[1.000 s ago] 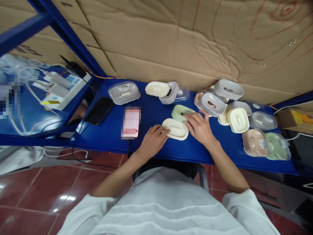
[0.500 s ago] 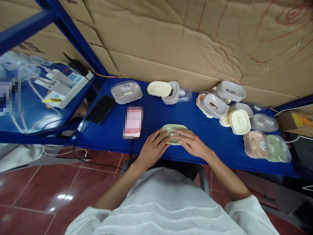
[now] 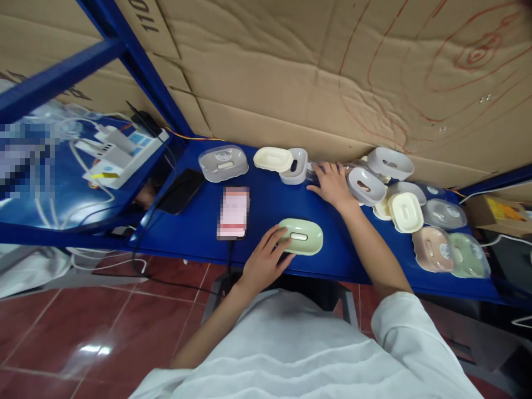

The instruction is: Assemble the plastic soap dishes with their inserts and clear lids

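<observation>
A pale green soap dish (image 3: 310, 244) with a slot in its middle lies on the blue table in front of me. My left hand (image 3: 266, 259) has hold of its left end, the fingers over the rim and the thumb along the near edge. Farther back, my right hand (image 3: 333, 185) is spread open, palm down, with its fingertips over a clear plastic lid (image 3: 311, 173), which it partly covers. Just left of that lid stand a grey soap box (image 3: 296, 176) and a cream soap dish (image 3: 273, 159) overlapping it.
A covered grey soap box (image 3: 224, 164) stands at the back left, beyond a lit phone (image 3: 233, 213) and a dark phone (image 3: 182, 191). Several cream, grey, pink and green soap boxes crowd the right, including a cream dish (image 3: 406, 212). A power strip (image 3: 137, 152) lies far left.
My right hand has left the green soap dish and moved to the back of the table, over the clear lid. My left hand has stayed at the dish's left end.
</observation>
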The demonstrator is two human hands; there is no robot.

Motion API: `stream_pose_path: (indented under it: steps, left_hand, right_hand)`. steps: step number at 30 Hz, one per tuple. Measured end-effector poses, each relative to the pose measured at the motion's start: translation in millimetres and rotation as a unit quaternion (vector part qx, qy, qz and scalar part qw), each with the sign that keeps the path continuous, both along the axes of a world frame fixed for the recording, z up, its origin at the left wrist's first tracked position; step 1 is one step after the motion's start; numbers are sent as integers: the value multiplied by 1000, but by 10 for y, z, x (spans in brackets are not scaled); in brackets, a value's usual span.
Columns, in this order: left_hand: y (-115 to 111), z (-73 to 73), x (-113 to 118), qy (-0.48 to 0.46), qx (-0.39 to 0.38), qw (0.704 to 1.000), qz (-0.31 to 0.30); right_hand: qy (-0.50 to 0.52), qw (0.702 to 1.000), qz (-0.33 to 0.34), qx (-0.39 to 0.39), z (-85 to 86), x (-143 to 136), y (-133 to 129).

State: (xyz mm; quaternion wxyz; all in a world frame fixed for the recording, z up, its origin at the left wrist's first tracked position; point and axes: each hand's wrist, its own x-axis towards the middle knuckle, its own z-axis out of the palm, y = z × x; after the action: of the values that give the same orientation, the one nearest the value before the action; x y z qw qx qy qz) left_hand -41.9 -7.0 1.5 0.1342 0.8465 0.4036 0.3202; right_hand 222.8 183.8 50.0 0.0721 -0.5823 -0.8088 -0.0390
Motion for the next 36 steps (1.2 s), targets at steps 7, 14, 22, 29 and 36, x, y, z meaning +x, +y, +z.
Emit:
stream_pose_path:
  steps: [7, 14, 22, 29, 36]
  left_hand:
    - [18, 18, -13, -37, -18, 999, 0]
    - [37, 28, -58, -74, -125, 989, 30]
    - [117, 26, -113, -12, -89, 995, -36]
    - [33, -30, -136, -15, -47, 999, -4]
    - [-19, -22, -119, -10, -98, 995, 28]
  right_hand:
    - [141, 990, 8, -2, 79, 183, -595]
    - [215, 970, 111, 38, -10, 174, -1620]
    - [149, 967, 205, -20, -287, -30, -2038]
    - [150, 962, 228, -20, -283, -1, -1994]
    - [116, 963, 243, -23, -256, 3, -1999]
